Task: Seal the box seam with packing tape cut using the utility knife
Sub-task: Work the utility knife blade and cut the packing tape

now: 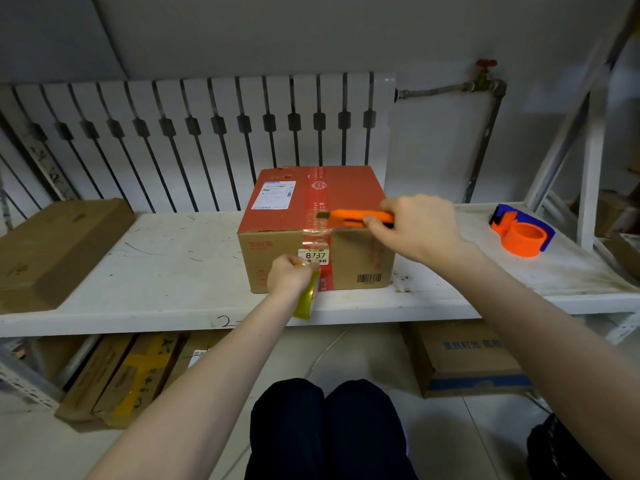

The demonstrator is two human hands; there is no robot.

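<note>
The brown cardboard box with a red printed top [317,230] sits at the centre of the frame on a scuffed white shelf board [166,268], its near face turned toward the camera. A strip of clear packing tape [315,242] runs along the seam on top and folds down over the front edge, across a white label printed with numbers.

The right hand [420,226], coming in from the lower right, is wrapped closed around an orange plastic utility knife [360,217]. The knife lies roughly level above the box's front top edge, its short metal blade pointing left and meeting the tape just above that edge.

The left hand [289,277], reaching up from the lower left, is closed around a roll of yellowish transparent tape [306,299], held against the lower part of the box's front face. The roll hangs below the fist, over the shelf's front lip. The tape between roll and box top looks stretched, though its exact line is hard to make out.

At the right of the frame an orange and blue tape dispenser [523,233] rests on the shelf, well apart from the box. A flat brown carton [59,251] lies at the left end of the shelf. A white ribbed radiator [207,133] stands behind.
</note>
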